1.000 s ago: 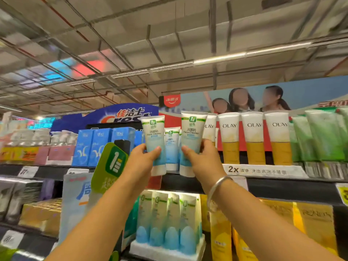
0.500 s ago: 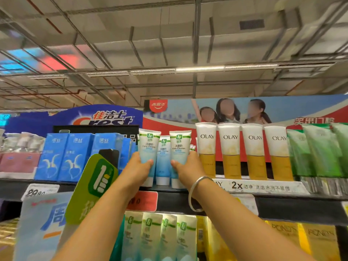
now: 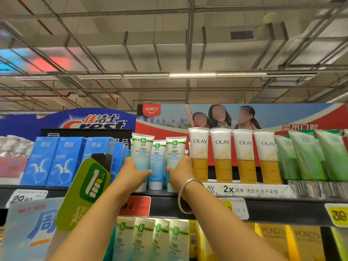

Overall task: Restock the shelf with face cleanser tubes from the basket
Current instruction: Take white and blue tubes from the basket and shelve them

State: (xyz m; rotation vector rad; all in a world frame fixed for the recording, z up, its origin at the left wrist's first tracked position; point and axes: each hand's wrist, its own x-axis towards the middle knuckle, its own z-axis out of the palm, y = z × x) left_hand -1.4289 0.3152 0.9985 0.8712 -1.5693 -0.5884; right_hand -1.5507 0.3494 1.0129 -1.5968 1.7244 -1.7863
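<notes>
Both white-and-blue plastic cleanser tubes, left (image 3: 141, 161) and right (image 3: 175, 162), now stand caps-down on the dark top shelf (image 3: 169, 194), lowered from mid-air; left hand (image 3: 131, 174) and right hand (image 3: 181, 174) still grip them. Release pending.

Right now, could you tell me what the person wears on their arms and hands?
Both forearms are bare, with no sleeves in view. The left hand wears nothing. The right hand is also ungloved, with a plain silver bangle round its wrist.
</notes>
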